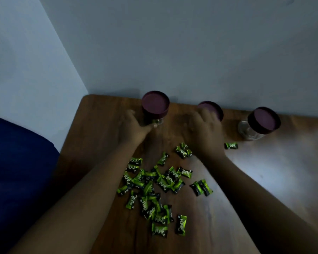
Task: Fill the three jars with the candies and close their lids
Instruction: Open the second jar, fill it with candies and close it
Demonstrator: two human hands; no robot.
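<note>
Three clear glass jars with dark maroon lids stand along the table's far edge: the left jar (155, 105), the middle jar (212, 108) and the right jar (258, 123). All lids are on. My left hand (133, 127) wraps the lower left side of the left jar. My right hand (204, 131) reaches toward the middle jar with fingers spread, covering most of it; contact is blurred. Several green-and-black wrapped candies (154, 186) lie scattered between my forearms, and one lone candy (231, 145) lies near the right jar.
The wooden table (103, 136) stands in a corner against a pale wall (172, 52). A dark blue surface (17, 162) lies beside the table's left edge. The light is dim.
</note>
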